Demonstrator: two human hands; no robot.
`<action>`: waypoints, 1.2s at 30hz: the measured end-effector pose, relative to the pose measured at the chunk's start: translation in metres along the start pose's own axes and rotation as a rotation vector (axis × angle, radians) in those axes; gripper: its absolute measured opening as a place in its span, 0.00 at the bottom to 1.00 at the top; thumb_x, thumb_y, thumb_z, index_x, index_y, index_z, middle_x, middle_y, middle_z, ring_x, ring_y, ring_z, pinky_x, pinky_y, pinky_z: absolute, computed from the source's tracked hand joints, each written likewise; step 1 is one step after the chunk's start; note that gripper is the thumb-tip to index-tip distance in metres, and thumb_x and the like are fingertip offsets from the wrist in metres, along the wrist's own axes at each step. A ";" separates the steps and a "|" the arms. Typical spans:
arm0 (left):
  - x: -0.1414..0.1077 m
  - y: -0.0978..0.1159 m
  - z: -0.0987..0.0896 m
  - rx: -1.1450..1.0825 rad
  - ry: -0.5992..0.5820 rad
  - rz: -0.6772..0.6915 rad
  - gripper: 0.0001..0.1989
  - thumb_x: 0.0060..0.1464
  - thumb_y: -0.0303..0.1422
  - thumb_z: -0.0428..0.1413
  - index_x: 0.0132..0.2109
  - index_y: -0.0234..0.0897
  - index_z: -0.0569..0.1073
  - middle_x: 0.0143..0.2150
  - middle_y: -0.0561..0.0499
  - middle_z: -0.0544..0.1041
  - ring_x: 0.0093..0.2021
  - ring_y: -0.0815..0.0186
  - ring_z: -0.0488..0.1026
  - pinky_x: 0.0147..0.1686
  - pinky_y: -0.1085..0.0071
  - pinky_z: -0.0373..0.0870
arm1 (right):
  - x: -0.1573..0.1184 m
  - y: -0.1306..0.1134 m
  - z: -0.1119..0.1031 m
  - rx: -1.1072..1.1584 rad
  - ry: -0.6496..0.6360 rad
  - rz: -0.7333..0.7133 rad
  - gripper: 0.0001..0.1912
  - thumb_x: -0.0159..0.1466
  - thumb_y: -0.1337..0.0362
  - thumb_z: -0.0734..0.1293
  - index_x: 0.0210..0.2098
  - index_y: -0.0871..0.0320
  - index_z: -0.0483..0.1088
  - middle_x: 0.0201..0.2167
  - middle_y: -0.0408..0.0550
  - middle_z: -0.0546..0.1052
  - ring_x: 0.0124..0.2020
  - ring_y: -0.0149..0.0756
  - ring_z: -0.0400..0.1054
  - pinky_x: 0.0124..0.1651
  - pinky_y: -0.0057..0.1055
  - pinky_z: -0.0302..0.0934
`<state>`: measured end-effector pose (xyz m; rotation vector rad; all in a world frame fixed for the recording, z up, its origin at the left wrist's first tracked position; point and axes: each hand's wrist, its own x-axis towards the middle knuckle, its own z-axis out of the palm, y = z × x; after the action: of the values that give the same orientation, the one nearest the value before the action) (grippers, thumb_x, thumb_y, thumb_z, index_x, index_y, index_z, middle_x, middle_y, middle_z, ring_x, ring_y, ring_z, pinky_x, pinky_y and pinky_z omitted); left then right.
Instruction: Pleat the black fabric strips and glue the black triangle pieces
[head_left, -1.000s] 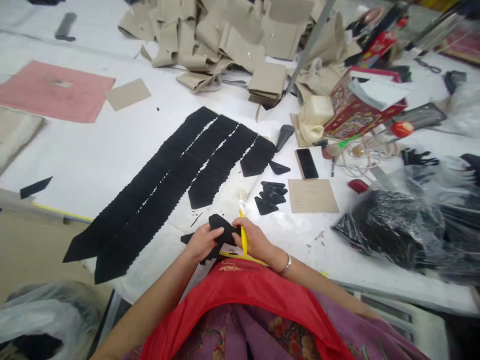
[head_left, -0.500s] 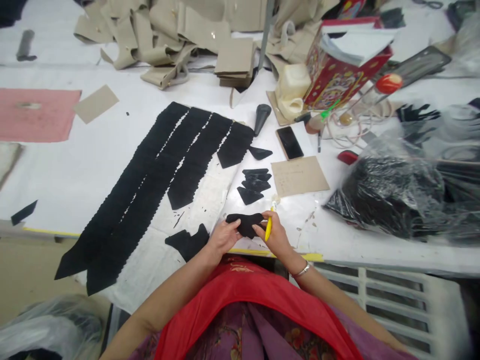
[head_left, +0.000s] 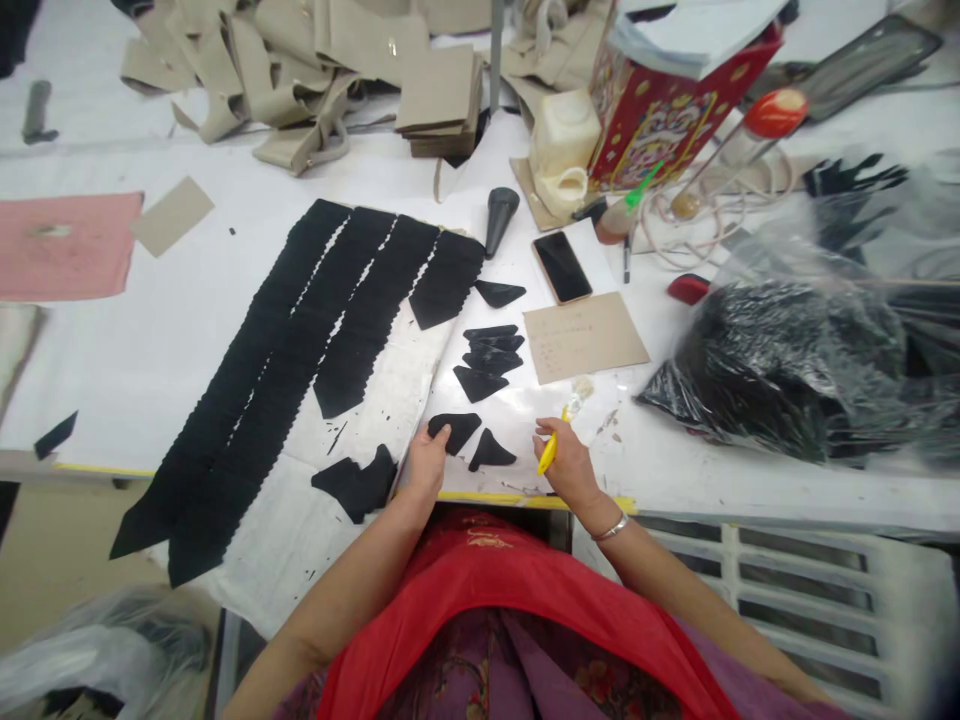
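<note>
My left hand (head_left: 427, 455) pinches the left end of a small black fabric piece (head_left: 459, 432) low over the table's front edge. Beside it lies a second, pointed black piece (head_left: 492, 450) that no hand touches. To the right, my right hand (head_left: 564, 460) is closed round a yellow-handled brush (head_left: 551, 450), its pale bristles pointing away from me. Farther in are several small black pieces (head_left: 491, 362) set in a column. A folded-looking black scrap (head_left: 358, 485) rests left of my left hand.
Long black strips with jagged edges (head_left: 262, 330) cover the left middle. A phone (head_left: 562, 267), a written-on card (head_left: 585, 335) and a black cone (head_left: 500, 220) lie beyond the pieces. On the right sit a plastic bag (head_left: 787, 360), a jug (head_left: 564, 140) and a red box (head_left: 660, 120).
Both hands held the black fabric before; now my right hand has let go and moved right with the brush. Two separate pieces show there now. The camera view has shifted slightly.
</note>
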<state>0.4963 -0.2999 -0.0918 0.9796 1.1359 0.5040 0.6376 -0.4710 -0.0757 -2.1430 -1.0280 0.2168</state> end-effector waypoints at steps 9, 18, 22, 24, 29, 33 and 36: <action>-0.014 0.037 -0.010 0.590 0.074 0.529 0.12 0.48 0.29 0.56 0.42 0.38 0.76 0.43 0.48 0.76 0.46 0.63 0.71 0.52 0.65 0.65 | -0.025 -0.011 0.035 -0.134 -0.253 -0.272 0.15 0.58 0.72 0.61 0.46 0.60 0.62 0.45 0.57 0.70 0.43 0.43 0.63 0.43 0.40 0.61; -0.011 0.033 -0.005 0.608 -0.189 0.489 0.17 0.48 0.25 0.53 0.45 0.44 0.75 0.48 0.47 0.74 0.53 0.58 0.65 0.57 0.58 0.55 | -0.002 -0.003 0.030 -0.029 -0.086 -0.031 0.09 0.62 0.65 0.59 0.41 0.58 0.66 0.34 0.51 0.73 0.35 0.39 0.68 0.40 0.35 0.63; -0.014 0.005 -0.006 0.777 -0.517 0.485 0.18 0.46 0.22 0.52 0.43 0.43 0.75 0.51 0.44 0.72 0.54 0.55 0.64 0.57 0.52 0.51 | 0.004 0.004 -0.001 -0.080 -0.065 0.031 0.12 0.62 0.60 0.60 0.44 0.57 0.63 0.38 0.51 0.73 0.36 0.40 0.70 0.38 0.35 0.64; -0.016 -0.011 -0.006 0.777 -0.558 0.477 0.17 0.46 0.22 0.53 0.43 0.42 0.74 0.53 0.43 0.71 0.55 0.53 0.63 0.57 0.52 0.49 | 0.002 0.010 -0.013 -0.125 -0.082 0.046 0.12 0.62 0.59 0.60 0.44 0.57 0.63 0.38 0.51 0.73 0.36 0.40 0.70 0.38 0.35 0.64; -0.022 -0.012 -0.005 0.709 -0.584 0.409 0.17 0.44 0.31 0.60 0.44 0.41 0.74 0.55 0.42 0.69 0.57 0.51 0.60 0.59 0.54 0.45 | -0.003 0.002 -0.022 -0.096 -0.079 0.077 0.10 0.63 0.60 0.59 0.42 0.56 0.62 0.36 0.50 0.72 0.34 0.39 0.70 0.37 0.35 0.64; -0.030 0.011 0.001 0.463 -0.421 0.213 0.21 0.45 0.40 0.60 0.47 0.40 0.72 0.53 0.42 0.69 0.55 0.54 0.63 0.57 0.57 0.54 | -0.002 -0.030 -0.018 0.109 -0.062 0.070 0.08 0.63 0.62 0.58 0.43 0.55 0.60 0.35 0.48 0.71 0.31 0.35 0.70 0.34 0.32 0.65; -0.036 0.022 0.004 0.146 -0.399 -0.160 0.22 0.50 0.45 0.55 0.49 0.38 0.69 0.46 0.42 0.73 0.43 0.59 0.71 0.43 0.61 0.67 | -0.004 -0.048 -0.010 0.208 -0.127 0.080 0.07 0.64 0.63 0.57 0.42 0.54 0.59 0.34 0.46 0.71 0.28 0.32 0.69 0.33 0.30 0.65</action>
<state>0.4893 -0.3176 -0.0545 1.0498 0.8879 0.0890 0.6103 -0.4597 -0.0368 -2.0025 -0.9470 0.4824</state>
